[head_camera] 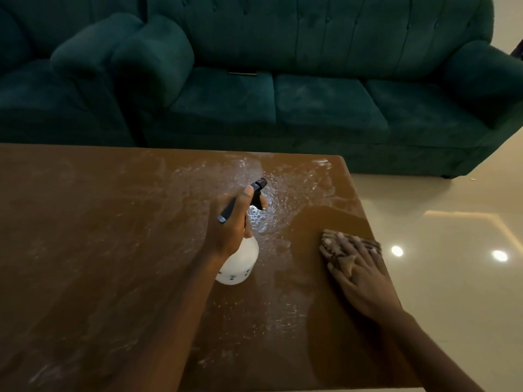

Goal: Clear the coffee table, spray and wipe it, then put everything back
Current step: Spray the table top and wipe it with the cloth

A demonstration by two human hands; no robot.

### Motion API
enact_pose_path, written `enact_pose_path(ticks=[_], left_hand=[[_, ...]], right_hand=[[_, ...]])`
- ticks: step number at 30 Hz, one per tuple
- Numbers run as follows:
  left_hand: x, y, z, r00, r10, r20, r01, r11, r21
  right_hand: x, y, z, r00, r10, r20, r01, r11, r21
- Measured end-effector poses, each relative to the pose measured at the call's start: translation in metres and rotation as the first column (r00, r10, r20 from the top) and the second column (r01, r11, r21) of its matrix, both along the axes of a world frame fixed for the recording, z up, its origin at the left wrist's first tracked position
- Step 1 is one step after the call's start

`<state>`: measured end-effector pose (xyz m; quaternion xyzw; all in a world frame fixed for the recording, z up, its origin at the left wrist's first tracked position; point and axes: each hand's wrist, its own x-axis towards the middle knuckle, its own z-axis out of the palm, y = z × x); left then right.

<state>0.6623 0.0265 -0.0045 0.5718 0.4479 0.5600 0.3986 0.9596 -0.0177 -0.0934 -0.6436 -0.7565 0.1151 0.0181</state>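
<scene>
The spray bottle [240, 263] is sitting in the grip of the left hand [230, 233], fingers curling round its neck, over the wet tabletop [85, 250]. The right hand [360, 275] is pressing flat, fingers straight, on the cloth [328, 236] near the right edge.

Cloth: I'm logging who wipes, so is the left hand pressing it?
No, the right hand lies flat on the cloth, while the left hand grips the spray bottle.

Bare left hand [229, 226] and bare right hand [360, 277], slim fingers, forearms uncovered as far as visible.
</scene>
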Motion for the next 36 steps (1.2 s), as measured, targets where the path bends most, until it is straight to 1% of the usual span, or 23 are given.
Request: enact_pose_path(ticks=[2,4,11,15,23,29,36], left_hand=[[-0.006,-0.003,-0.004,0.998,-0.055,0.018,0.054,0.997,0.049],[-0.014,-0.006,-0.008,0.994,-0.097,0.059,0.093,0.993,0.066],[-0.015,-0.005,-0.011,0.993,-0.06,0.1,0.055,0.997,0.06],[-0.018,-0.001,-0.014,0.991,-0.095,0.09,0.089,0.994,0.069],[-0.011,0.011,-0.009,0.992,-0.102,0.071,0.099,0.994,0.04],[-0.011,0.015,-0.004,0.993,-0.117,-0.029,0.118,0.993,0.011],[-0.02,0.014,0.003,0.999,-0.04,-0.033,0.038,0.998,-0.039]], right_hand=[[0.001,0.021,0.004,0.996,-0.082,0.02,0.083,0.996,-0.02],[-0.007,0.036,0.005,0.993,-0.113,0.02,0.114,0.993,-0.026],[-0.009,0.044,-0.002,0.992,-0.128,0.022,0.128,0.992,-0.013],[-0.009,0.043,-0.003,0.991,-0.13,0.012,0.13,0.991,-0.011],[-0.007,0.045,-0.004,0.99,-0.137,0.022,0.138,0.99,-0.018],[-0.006,0.044,-0.004,0.992,-0.126,-0.006,0.126,0.992,-0.009],[0.002,0.06,-0.004,0.995,-0.102,0.01,0.102,0.995,0.0]])
